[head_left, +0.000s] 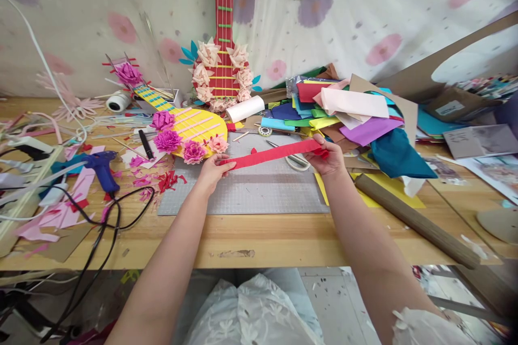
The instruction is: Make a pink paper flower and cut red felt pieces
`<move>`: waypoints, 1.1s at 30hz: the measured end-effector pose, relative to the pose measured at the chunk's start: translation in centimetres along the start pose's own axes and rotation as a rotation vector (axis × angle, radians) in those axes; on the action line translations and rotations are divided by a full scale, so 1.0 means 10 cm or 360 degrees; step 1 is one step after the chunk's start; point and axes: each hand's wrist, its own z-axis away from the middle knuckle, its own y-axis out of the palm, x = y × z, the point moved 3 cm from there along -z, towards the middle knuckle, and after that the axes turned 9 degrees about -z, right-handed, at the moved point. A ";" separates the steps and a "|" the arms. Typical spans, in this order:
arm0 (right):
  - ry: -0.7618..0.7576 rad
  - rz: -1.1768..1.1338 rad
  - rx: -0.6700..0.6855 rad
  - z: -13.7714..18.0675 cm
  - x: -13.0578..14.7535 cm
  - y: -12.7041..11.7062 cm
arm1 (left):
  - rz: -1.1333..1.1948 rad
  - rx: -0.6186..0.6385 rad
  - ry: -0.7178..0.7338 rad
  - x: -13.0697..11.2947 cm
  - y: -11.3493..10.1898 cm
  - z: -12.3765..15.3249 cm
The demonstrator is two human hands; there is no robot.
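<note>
A long red paper strip (272, 154) is stretched between my two hands above a grey cutting mat (251, 188). My left hand (213, 168) pinches its left end, fingers closed. At the strip's right end, my right hand (328, 157) grips the paper with closed fingers. Scissors (292, 158) lie on the mat just behind the strip, partly hidden by it. A yellow paper guitar (190, 126) with pink and purple paper flowers lies to the left of the mat.
A blue glue gun (101, 168) with a black cable lies at left among pink scraps. A red paper guitar (223, 38) leans on the wall. Coloured paper sheets (348, 113) pile up at right. A brown cardboard tube (416, 221) lies on the wooden table (243, 237).
</note>
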 end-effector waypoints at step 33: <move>-0.0473 0.0410 -0.0068 0.09 0.45 0.10 | -0.0091 0.0087 0.0013 0.01 0.06 0.07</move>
